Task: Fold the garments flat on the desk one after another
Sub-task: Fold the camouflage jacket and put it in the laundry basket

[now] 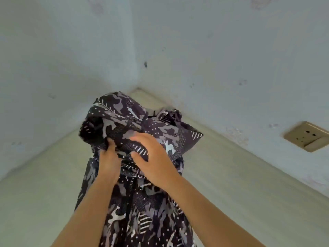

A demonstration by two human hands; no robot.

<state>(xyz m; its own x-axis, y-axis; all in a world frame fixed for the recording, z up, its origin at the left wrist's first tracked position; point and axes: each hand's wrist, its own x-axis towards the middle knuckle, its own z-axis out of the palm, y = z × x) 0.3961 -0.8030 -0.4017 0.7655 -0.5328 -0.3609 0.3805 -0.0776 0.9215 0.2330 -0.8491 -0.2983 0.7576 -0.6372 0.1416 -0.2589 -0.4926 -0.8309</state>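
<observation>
A dark camouflage-print garment (140,207) with grey and white patches hangs bunched in front of me, over the pale desk (44,202). Its upper part is crumpled into a lump at mid-frame and the rest trails down to the bottom edge. My left hand (108,161) grips a fold of the fabric at the lump's lower left, fingers curled into the cloth. My right hand (153,157) lies over the bunched fabric beside it, its fingers pinching a fold. Both forearms reach up from the bottom of the view.
The desk stands in a corner between two pale blue-grey walls (213,50). A beige wall socket (308,136) sits on the right wall just above the desk surface.
</observation>
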